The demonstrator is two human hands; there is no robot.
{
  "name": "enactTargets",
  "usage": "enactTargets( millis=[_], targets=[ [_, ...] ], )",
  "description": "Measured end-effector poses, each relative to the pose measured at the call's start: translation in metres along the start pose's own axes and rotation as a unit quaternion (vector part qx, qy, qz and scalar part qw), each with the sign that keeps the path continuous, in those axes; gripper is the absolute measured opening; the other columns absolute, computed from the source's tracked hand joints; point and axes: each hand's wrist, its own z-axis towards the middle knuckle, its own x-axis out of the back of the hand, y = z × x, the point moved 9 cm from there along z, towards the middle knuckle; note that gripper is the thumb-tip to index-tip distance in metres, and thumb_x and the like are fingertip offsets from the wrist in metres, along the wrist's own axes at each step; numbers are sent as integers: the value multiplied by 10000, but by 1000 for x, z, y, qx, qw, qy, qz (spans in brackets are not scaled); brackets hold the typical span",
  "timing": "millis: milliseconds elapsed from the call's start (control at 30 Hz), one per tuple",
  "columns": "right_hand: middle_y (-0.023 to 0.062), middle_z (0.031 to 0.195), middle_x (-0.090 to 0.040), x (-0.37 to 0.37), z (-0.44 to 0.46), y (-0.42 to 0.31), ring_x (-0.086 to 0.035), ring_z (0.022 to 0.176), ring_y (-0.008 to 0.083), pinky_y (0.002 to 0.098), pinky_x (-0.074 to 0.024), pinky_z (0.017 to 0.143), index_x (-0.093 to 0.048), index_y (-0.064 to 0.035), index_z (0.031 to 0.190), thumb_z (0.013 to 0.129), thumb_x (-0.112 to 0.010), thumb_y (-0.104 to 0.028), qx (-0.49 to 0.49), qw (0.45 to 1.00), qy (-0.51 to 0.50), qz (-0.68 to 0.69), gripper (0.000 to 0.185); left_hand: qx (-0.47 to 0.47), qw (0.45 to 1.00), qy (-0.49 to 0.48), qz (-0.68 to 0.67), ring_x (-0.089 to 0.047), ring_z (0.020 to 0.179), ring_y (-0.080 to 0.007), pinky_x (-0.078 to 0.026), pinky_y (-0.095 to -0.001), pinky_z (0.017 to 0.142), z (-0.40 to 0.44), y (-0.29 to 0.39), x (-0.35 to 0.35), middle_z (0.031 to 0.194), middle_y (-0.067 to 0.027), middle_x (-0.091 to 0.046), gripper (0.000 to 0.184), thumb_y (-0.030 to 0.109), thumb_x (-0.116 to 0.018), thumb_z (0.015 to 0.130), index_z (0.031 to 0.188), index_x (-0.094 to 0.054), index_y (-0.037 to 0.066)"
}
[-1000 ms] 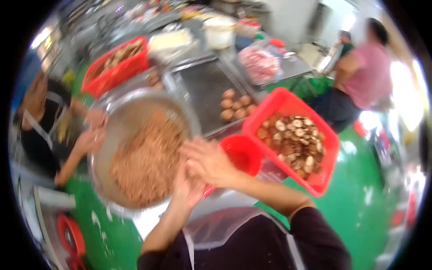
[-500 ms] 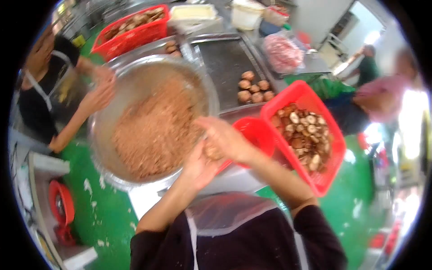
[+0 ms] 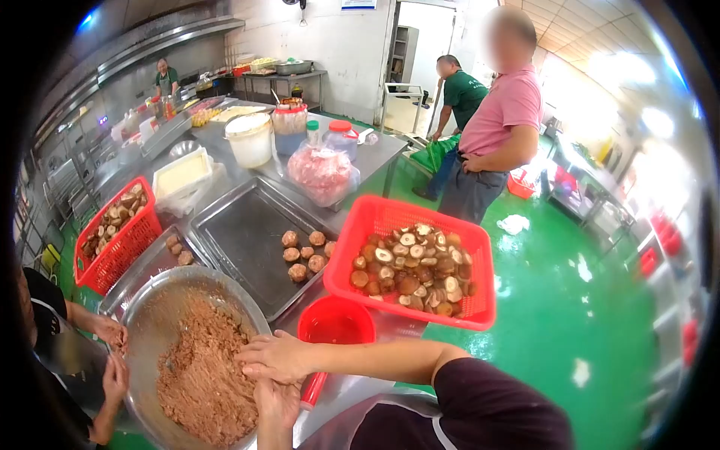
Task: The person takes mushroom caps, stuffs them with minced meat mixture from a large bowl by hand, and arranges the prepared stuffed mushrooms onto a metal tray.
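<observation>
My right hand [image 3: 276,355] lies over my left hand [image 3: 277,403], palms cupped together at the right rim of a large metal bowl [image 3: 247,306]. The meatball between them is hidden now, but showed in my left palm half a second ago. Ground meat mixture [image 3: 206,375] fills much of the bowl. Several meatballs [image 3: 298,272] sit at the right end of a dark metal tray [image 3: 244,251]. Beside my right forearm stand a red plastic pail [image 3: 336,309] and a red basket [image 3: 484,289] of mushrooms [image 3: 416,262].
At the left, a co-worker's hands [image 3: 112,352] meet over the bowl's edge. Another red basket [image 3: 142,225] holds mushrooms. Behind the tray are a bag of pink meat [image 3: 322,174], a white bucket [image 3: 249,142] and a white tub [image 3: 182,171]. A person in pink [image 3: 510,112] stands beyond the table.
The view has swung up and to the right, bringing more of the room in. My right hand now covers the meatball that showed in my left palm.
</observation>
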Motion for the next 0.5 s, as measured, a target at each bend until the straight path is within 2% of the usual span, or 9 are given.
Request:
enactTargets(
  millis=[100, 200, 300, 400, 500],
  targets=[
    [70, 1316, -444, 5, 5, 12, -360, 1244, 271, 558, -267, 966, -421, -154, 1304, 909, -324, -507, -8, 998, 44, 33, 539, 6, 999, -41, 3, -550, 975, -185, -493, -324, 754, 2, -4, -3, 1178, -57, -502, 401, 388, -327, 958, 1248, -397, 120],
    [90, 1331, -421, 0, -2, -1, -347, 1254, 278, 573, -264, 965, -417, -149, 1308, 903, -351, -492, -10, 999, -33, -4, 535, -10, 1000, -11, -11, -531, 1039, -188, -499, -336, 810, 5, -4, 2, 1225, -59, -482, 425, 399, -325, 953, 1276, -378, 128],
    [109, 1342, -401, 8, -14, -9, -334, 1261, 290, 578, -262, 971, -416, -138, 1308, 887, -415, -449, 29, 994, 68, -78, 523, 30, 989, -46, -134, -396, 1235, -216, -411, -374, 973, 4, -9, 0, 1354, -37, -376, 447, 385, -317, 953, 1340, -314, 161],
    [105, 1396, -334, 13, -31, -23, -270, 1309, 298, 554, -230, 1021, -383, -131, 1328, 878, -460, -406, 62, 982, 105, -142, 532, 58, 969, -89, -222, -386, 1246, -205, -401, -373, 985, -2, -6, -17, 1374, -17, -365, 440, 372, -317, 951, 1350, -324, 187],
    [114, 1405, -322, 23, -39, -21, -287, 1298, 309, 535, -240, 1025, -382, -132, 1331, 868, -478, -372, 98, 972, 178, -122, 530, 36, 975, -85, -200, -415, 1224, -206, -396, -372, 988, -2, 2, -30, 1361, -38, -389, 443, 352, -327, 952, 1352, -334, 162]
  ],
)
